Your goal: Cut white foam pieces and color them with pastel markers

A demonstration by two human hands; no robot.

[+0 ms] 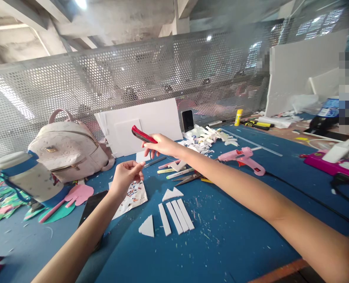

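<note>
My right hand (159, 145) is stretched forward above the blue table (227, 236), fingers closed round a red and black utility knife (141, 135) that points up and left. My left hand (127, 175) hovers a little lower and to the left, fingers pinched together; what they hold, if anything, is too small to make out. Below the hands lie three white foam strips (176, 216) side by side, a white triangle (147, 227) and another white piece (172, 193). A speckled paper sheet (133, 196) lies under the left hand.
A pink backpack (69, 147) and a blue-banded bottle (26, 177) stand at the left. White boards (144, 124) lean on the perforated metal fence. A pink glue gun (243, 157), scissors (189, 179), pens, foam scraps (206, 139) and a yellow glue stick (238, 117) lie beyond.
</note>
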